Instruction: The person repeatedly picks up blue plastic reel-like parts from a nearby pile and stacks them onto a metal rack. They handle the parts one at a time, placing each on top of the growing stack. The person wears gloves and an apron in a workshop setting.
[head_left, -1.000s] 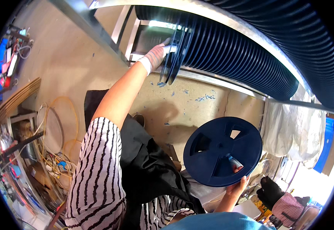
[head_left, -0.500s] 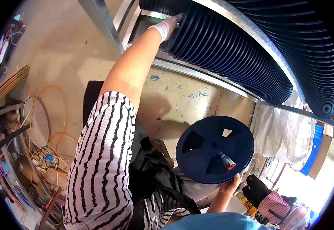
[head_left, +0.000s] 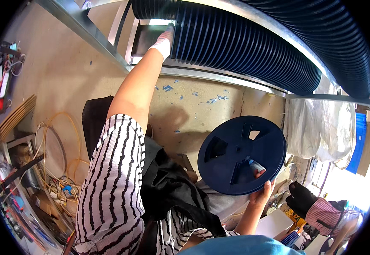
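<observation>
My left arm, in a black-and-white striped sleeve, stretches far forward. My left hand (head_left: 163, 45), partly wrapped in white, lies against the near end of a long row of dark blue plastic reel discs (head_left: 236, 51). One finger shows stretched out along the end disc; the others are mostly hidden. Closer to me at right, my right hand (head_left: 262, 196) grips the lower rim of a single dark blue reel disc (head_left: 227, 170), held tilted. Through one of the disc's cutouts, fingers with a whitish covering show behind it.
A metal rack (head_left: 227, 78) carries the rows of discs. Clear plastic sheeting (head_left: 316, 136) hangs at right. Blue scraps (head_left: 216, 99) lie on the floor. Tangled hoses (head_left: 61, 182) and a cluttered shelf stand at left. Another person (head_left: 325, 214) is at lower right.
The view has shifted, so the rack and discs sit further left. The gap between my left hand and the rack post looks slightly smaller. My right hand keeps its hold on the disc.
</observation>
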Motion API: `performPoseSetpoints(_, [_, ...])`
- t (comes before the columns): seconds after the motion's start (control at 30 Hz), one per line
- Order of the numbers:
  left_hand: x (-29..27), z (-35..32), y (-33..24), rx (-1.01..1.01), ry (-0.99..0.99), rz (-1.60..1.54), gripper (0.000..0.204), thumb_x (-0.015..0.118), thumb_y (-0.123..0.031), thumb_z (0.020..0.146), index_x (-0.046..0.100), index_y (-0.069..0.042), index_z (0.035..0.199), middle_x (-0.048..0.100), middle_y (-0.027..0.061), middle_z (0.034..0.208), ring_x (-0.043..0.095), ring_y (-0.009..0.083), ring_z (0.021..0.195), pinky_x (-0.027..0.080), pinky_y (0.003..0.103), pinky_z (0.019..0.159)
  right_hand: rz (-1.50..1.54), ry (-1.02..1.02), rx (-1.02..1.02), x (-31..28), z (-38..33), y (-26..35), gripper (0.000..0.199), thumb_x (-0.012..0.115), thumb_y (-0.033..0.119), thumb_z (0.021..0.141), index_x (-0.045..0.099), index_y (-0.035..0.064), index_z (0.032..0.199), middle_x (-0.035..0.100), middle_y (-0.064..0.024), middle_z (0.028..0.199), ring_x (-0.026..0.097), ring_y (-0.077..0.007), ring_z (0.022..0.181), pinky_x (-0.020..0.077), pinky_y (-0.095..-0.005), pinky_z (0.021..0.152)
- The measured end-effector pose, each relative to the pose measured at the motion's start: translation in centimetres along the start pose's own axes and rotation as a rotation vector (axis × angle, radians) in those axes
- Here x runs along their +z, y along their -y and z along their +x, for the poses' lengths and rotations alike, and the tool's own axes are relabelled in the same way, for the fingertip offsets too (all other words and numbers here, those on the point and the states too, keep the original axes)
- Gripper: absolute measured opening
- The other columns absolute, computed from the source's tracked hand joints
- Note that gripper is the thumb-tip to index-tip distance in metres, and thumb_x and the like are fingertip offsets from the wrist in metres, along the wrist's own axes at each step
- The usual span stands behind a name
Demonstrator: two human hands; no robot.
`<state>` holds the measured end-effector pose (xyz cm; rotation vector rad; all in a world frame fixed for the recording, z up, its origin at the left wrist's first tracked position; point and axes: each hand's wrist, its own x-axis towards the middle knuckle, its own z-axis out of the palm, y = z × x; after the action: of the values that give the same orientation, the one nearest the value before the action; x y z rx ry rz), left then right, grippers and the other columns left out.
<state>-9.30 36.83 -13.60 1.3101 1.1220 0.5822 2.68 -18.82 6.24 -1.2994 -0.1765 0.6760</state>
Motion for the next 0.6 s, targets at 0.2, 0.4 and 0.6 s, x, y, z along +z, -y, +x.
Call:
performPoseSetpoints(0.2, [-1.7, -5.7, -0.3, -0.321, -0.247, -0.023, 0.083, 0.026, -0.063, 0.093, 0.046, 0.008, 0.131, 0.049, 0.0236, 0.135, 0.043, 0.0328, 0.13, 0.032, 0.04, 0.106, 0.111, 0.009, -0.031, -0.5, -0.3, -0.8, 0.054, 0.067, 0.011, 0.078, 0.043, -0.0011, 0.125, 0.062, -0.0164, 0.099, 0.066, -0.0266, 0.088, 0.0388, -0.047, 0.106])
performPoseSetpoints(0.4, [-2.0, -17.4, 0.4, -0.313, -0.043, -0.526, 0.075, 0.05, -0.057, 0.09, 0.042, -0.001, 0.139, 0.041, 0.0177, 0.143, 0.036, 0.0231, 0.135, 0.022, 0.038, 0.113, 0.38, 0.009, -0.109, -3.1, -0.6, -3.4, 0.047, 0.066, 0.016, 0.081, 0.047, -0.0066, 0.118, 0.057, -0.0153, 0.107, 0.058, -0.0272, 0.101, 0.0332, -0.0445, 0.111])
performPoseSetpoints(0.6, [-0.8, -33.8, -3.6, 0.305, 0.161, -0.234, 0.049, 0.041, -0.028, 0.1, 0.039, -0.001, 0.141, 0.044, 0.0157, 0.141, 0.04, 0.0227, 0.133, 0.025, 0.034, 0.112, 0.864, 0.26, -0.165, -3.2, -0.9, -4.9, 0.044, 0.073, 0.008, 0.074, 0.052, -0.0109, 0.108, 0.058, -0.0125, 0.102, 0.057, -0.0245, 0.096, 0.0256, -0.04, 0.115])
